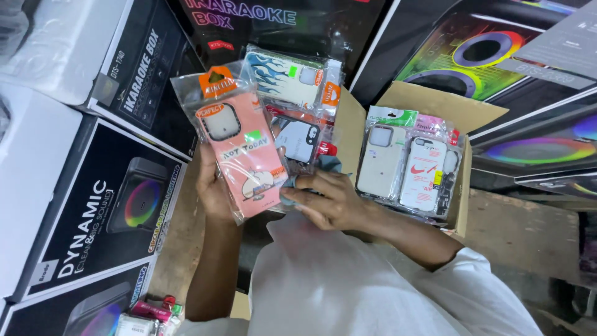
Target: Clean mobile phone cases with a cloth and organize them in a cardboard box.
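My left hand (213,186) holds up a pink phone case (239,146) sealed in a clear plastic packet with an orange header. Behind it is a fanned stack of more packets: a white case with blue flames (283,78) and a dark case (300,140). My right hand (323,198) is closed around a grey-blue cloth (297,186), pressed against the lower right edge of the pink packet. The left hand's fingers are mostly hidden behind the packet.
An open cardboard box (463,115) at right holds more packeted phone cases, one beige (380,158) and one white (424,171). Large black speaker cartons (102,211) stand at left and along the top. Small packets (152,314) lie at bottom left.
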